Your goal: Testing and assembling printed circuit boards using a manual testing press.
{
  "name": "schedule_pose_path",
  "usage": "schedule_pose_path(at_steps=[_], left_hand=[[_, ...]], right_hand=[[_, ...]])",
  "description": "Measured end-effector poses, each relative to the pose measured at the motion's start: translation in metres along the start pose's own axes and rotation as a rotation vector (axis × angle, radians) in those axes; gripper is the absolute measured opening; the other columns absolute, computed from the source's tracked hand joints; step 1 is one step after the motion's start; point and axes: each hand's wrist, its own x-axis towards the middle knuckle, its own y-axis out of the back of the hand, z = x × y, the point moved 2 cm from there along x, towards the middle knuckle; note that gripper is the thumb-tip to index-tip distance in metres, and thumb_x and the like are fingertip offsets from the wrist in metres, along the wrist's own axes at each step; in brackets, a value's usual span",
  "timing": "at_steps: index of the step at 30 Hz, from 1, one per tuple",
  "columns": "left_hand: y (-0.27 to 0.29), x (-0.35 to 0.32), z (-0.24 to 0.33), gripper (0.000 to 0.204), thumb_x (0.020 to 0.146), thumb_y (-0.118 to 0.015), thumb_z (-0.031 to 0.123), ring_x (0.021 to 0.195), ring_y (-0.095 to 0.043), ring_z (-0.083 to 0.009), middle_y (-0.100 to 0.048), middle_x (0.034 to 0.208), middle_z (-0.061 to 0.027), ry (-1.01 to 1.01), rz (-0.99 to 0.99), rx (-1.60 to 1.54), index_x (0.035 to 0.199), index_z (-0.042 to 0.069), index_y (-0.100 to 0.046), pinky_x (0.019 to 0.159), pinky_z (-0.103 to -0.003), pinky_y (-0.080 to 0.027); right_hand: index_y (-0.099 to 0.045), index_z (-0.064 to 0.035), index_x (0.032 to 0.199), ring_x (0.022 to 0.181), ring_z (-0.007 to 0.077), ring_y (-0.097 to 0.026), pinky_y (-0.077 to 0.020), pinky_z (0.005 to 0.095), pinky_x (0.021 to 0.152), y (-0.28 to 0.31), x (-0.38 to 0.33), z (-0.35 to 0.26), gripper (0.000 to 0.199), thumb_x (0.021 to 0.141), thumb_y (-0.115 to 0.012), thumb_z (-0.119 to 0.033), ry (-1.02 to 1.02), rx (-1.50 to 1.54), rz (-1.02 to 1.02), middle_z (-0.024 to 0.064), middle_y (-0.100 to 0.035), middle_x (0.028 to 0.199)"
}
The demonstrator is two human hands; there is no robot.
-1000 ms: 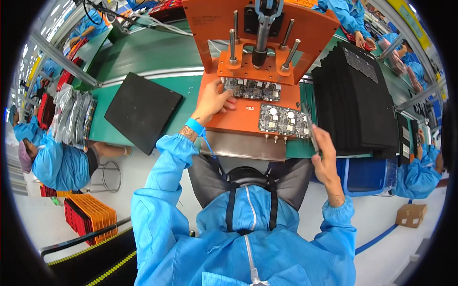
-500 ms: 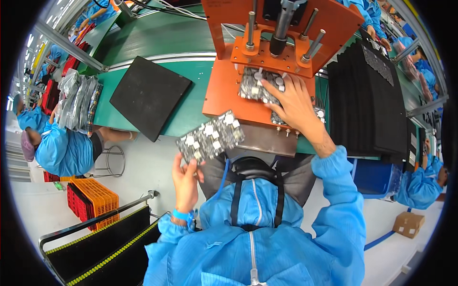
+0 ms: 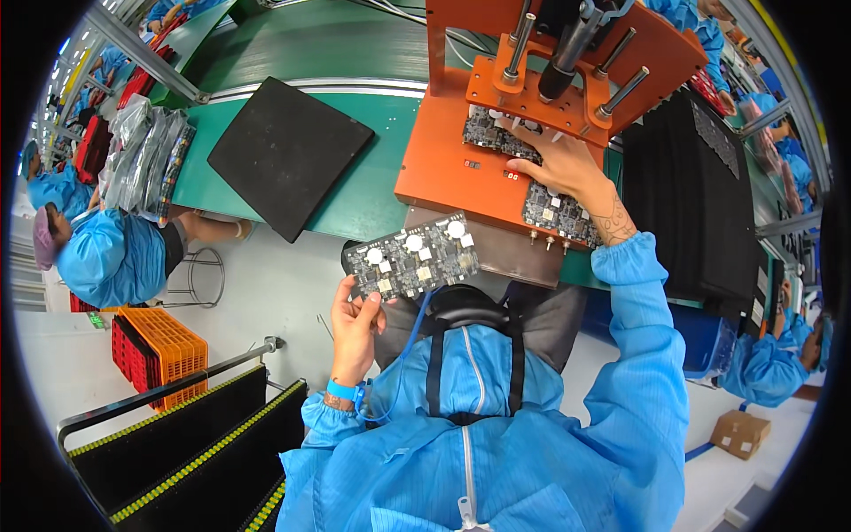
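One orange press (image 3: pixel 439 155) stands ahead and to the right of the left hand (image 3: pixel 356 328). Beyond that hand runs the green counter (image 3: pixel 377 191), with a flat black panel (image 3: pixel 291 155) lying on it, forward and to the left. The left hand pinches the first circuit board (image 3: pixel 412 257) by its near edge, holding it up in front of the counter. Half a second ago the second board (image 3: pixel 487 133) sat further forward; now it is partly under the press's plate (image 3: pixel 532 105), at the fingers of the right hand (image 3: pixel 563 164), apparently being positioned there. The right thumb is spread, but hidden fingertips mean I cannot tell whether they grip. A third board (image 3: pixel 554 213) lies on the near side of the right hand. Beside the right thumb, a small display (image 3: pixel 511 176), covered before, is exposed.
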Motion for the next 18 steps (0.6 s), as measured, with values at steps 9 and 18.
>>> schedule_pose_path(at_steps=[9,18], left_hand=[[-0.004,0.0,-0.002,0.039,0.092,-0.062,0.01,0.053,-0.05,-0.0065,-0.07,0.087,-0.0133,-0.008,-0.025,-0.004,0.125,0.009,-0.041,0.047,-0.019,-0.034],[-0.012,0.006,0.003,0.038,0.092,-0.062,0.01,0.056,-0.051,-0.0067,-0.07,0.088,-0.0127,-0.008,-0.055,0.008,0.124,0.008,-0.041,0.05,-0.019,-0.036]], right_hand=[[-0.045,-0.0224,0.142,0.106,0.0366,-0.053,-0.0422,0.0448,0.091,-0.002,-0.004,-0.002,0.053,0.092,-0.056,-0.036,0.061,-0.047,0.077,0.019,-0.054,0.122],[-0.049,-0.018,0.138,0.107,0.0357,-0.054,-0.0413,0.0446,0.094,0.0,0.0,0.012,0.05,0.092,-0.057,-0.037,0.029,0.066,0.023,0.0181,-0.056,0.123]])
